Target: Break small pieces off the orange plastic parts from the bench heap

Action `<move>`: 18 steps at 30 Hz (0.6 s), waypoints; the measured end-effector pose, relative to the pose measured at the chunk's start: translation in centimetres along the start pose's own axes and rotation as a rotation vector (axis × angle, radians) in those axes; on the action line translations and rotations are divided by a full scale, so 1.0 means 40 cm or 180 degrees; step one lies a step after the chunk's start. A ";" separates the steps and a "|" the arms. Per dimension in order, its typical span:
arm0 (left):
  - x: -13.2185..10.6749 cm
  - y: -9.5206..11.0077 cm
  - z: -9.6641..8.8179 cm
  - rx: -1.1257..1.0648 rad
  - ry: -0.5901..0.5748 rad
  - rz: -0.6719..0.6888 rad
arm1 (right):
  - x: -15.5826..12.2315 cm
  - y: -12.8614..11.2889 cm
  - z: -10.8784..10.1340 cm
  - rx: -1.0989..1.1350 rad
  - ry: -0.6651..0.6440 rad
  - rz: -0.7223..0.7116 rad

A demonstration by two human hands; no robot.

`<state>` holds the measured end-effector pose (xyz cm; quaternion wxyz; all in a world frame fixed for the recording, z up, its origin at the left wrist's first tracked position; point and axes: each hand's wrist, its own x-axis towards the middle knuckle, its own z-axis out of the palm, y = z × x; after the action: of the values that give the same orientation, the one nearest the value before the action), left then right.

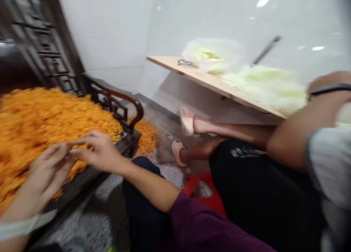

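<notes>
My left hand (51, 168) and my right hand (97, 149) meet at the fingertips above the bench's front edge. Both are closed in a pinch, and whatever lies between the fingers is too small and blurred to make out. Under and behind them spreads a large heap of orange marigold-like flowers (55, 116), which covers the seat of a dark carved wooden bench (128, 142). A pale band circles my left wrist.
More orange flowers (145, 135) lie on the floor beyond the armrest (117, 91). To the right sits a person in black shorts (257, 186), close to my right arm. A wall-side board (170, 63) carries scissors (185, 63) and plastic bags (230, 54). Something red (211, 200) shows below.
</notes>
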<state>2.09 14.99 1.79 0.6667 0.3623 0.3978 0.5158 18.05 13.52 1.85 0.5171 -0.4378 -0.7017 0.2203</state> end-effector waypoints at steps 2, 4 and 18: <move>0.005 -0.018 -0.011 -0.0261 -0.0058 0.0040 | 0.000 0.002 -0.005 0.0335 -0.0013 0.0137; 0.012 -0.029 -0.013 -0.0490 -0.0052 -0.0004 | 0.001 0.005 -0.006 0.0601 0.0067 0.0303; 0.014 -0.017 -0.014 -0.0584 -0.0009 0.0118 | -0.001 -0.004 -0.001 0.1997 0.0085 0.1208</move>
<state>1.93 15.45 0.86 0.6880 0.3077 0.3411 0.5618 18.02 13.39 1.95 0.5853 -0.3831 -0.4994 0.5111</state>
